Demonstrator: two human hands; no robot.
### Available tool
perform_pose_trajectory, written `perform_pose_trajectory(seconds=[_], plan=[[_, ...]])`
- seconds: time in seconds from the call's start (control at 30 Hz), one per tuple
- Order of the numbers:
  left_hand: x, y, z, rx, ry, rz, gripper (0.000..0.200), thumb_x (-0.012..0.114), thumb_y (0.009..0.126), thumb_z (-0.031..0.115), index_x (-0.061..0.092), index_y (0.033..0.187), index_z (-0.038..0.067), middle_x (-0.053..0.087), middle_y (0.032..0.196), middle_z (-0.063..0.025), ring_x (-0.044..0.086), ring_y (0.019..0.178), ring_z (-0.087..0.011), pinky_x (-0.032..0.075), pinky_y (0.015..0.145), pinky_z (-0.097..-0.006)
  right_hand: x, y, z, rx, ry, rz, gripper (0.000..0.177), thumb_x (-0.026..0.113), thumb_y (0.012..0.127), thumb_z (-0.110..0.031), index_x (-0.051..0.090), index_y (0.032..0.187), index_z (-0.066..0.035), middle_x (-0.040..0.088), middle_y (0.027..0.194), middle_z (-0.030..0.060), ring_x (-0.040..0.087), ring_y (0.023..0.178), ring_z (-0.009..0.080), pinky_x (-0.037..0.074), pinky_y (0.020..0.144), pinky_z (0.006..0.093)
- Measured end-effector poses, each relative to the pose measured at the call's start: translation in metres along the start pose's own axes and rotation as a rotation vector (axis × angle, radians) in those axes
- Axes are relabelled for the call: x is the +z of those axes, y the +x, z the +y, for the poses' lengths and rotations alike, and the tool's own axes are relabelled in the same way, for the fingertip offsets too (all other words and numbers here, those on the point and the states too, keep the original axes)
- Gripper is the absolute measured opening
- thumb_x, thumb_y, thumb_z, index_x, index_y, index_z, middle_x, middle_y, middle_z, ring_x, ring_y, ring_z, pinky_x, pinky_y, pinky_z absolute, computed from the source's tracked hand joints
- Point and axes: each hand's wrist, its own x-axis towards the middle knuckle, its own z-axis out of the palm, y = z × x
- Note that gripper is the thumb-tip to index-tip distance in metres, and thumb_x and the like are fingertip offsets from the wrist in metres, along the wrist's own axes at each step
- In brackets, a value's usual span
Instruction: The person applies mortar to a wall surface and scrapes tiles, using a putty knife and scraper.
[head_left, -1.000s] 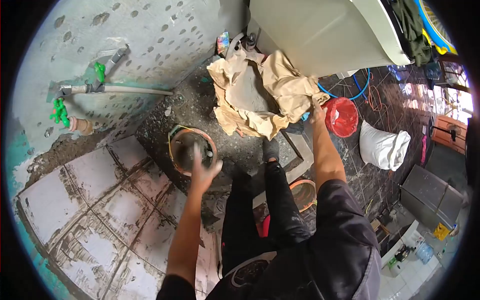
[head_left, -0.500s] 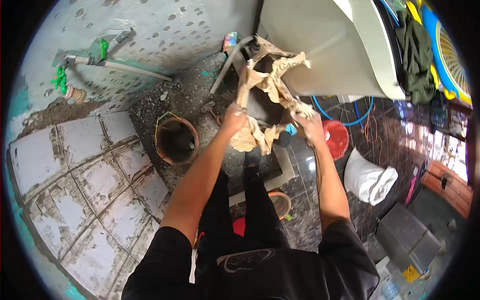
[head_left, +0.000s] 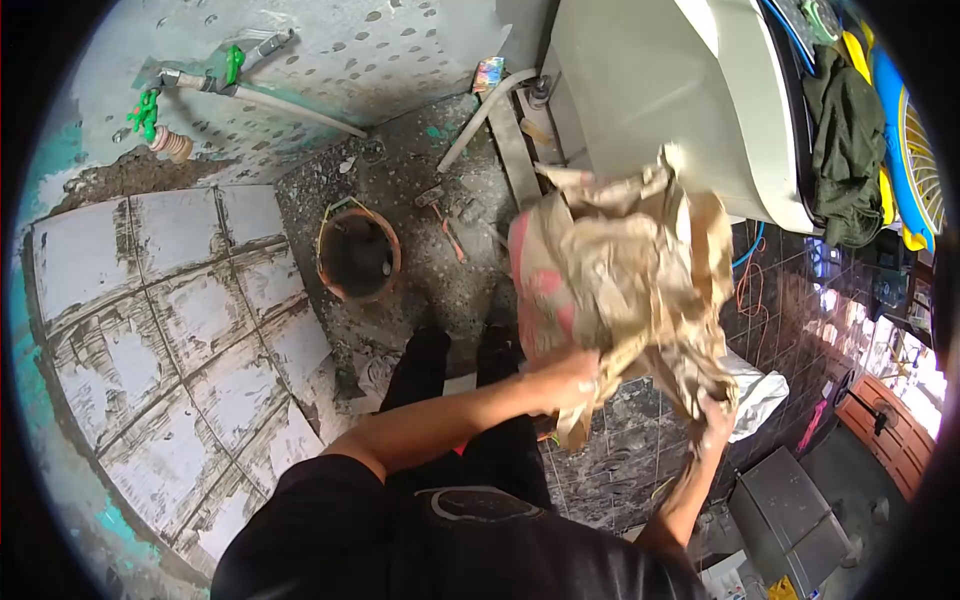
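Note:
A large crumpled brown paper bag (head_left: 640, 270), with pink-red print on its left side, hangs in front of me to the right. My left hand (head_left: 562, 382) is closed on its lower left edge. Closed on the lower right corner is my right hand (head_left: 714, 422). The bag covers part of the floor behind it, and its inside does not show. Left of it, an orange bucket (head_left: 326, 272) with a dark inside stands on the rough concrete floor. A hammer (head_left: 452, 235) lies between the bucket and the bag.
White tiles (head_left: 170, 340) smeared with grey line the left side, below a wall with green-handled taps (head_left: 146, 118). A big pale cabinet-like body (head_left: 650, 90) stands at the back. To the right are a white sack (head_left: 758, 392), a grey box (head_left: 790, 520) and a blue-yellow fan (head_left: 905, 150).
Both hands have carried the paper bag right and towards me, and its side now spreads into view. My view has shifted slightly; the bag now covers the red bucket.

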Motion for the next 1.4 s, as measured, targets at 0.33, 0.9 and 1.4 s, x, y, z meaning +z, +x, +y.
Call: perform_pose_trajectory(seconds=[0.33, 0.9, 1.4], plan=[[0.21, 0.054, -0.014, 0.137, -0.09, -0.305, 0.025, 0.048, 0.076, 0.018, 0.049, 0.073, -0.007, 0.054, 0.062, -0.021, 0.058, 0.058, -0.0283, 0.044, 0.049, -0.0384, -0.177, -0.113, 0.064, -0.021, 0.017, 0.511, 0.038, 0.057, 0.069, -0.005, 0.047, 0.105, 0.003, 0.055, 0.096, 0.0117, 0.056, 0.083, 0.0209, 0.046, 0.074, 0.032], [0.235, 0.256, -0.283, 0.042, 0.467, -0.21, 0.031, 0.053, 0.068, 0.008, 0.053, 0.098, 0.0, 0.058, 0.089, -0.0201, 0.056, 0.087, -0.0328, 0.046, 0.073, -0.0376, -0.187, -0.078, 0.431, 0.413, 0.312, 0.914, 0.046, 0.062, 0.074, -0.023, 0.047, 0.109, 0.003, 0.051, 0.102, 0.0127, 0.052, 0.088, 0.0251, 0.045, 0.074, 0.0359], [-0.041, 0.071, -0.552, -0.562, -0.186, 0.73, 0.025, 0.058, 0.072, 0.028, 0.056, 0.083, 0.006, 0.057, 0.089, -0.0127, 0.053, 0.086, -0.0308, 0.041, 0.077, -0.0388, 0.102, 0.013, 0.347, 0.263, -0.579, 0.104, 0.049, 0.064, 0.071, -0.025, 0.049, 0.108, 0.003, 0.048, 0.106, 0.0177, 0.048, 0.096, 0.0301, 0.036, 0.083, 0.0396]])
